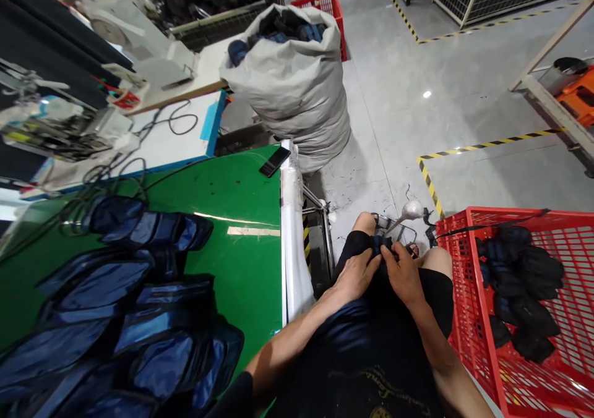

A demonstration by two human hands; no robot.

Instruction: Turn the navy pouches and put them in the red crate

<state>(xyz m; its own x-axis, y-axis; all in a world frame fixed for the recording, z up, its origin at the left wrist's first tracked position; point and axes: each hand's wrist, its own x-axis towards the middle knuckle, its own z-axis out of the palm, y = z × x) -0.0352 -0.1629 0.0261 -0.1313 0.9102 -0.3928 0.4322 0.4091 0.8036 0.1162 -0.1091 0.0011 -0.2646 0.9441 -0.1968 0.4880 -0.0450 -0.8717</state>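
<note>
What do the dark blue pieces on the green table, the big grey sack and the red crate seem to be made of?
Dark blue pieces: likely synthetic fabric with a slight sheen, going by highlights and soft folds. Grey sack: probably woven plastic, matte and creased. Red crate: rigid moulded plastic with a lattice wall. Both hands, left hand and right hand, hold a small dark piece, apparently similar fabric.

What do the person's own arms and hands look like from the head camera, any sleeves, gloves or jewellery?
Both forearms are bare from the elbow down. The left hand and the right hand wear no gloves, and no watch, ring or wristband shows. At the lower edge, a dark sleeve covers the left upper arm. The right upper arm is out of frame. The fingers are bare too.
</note>
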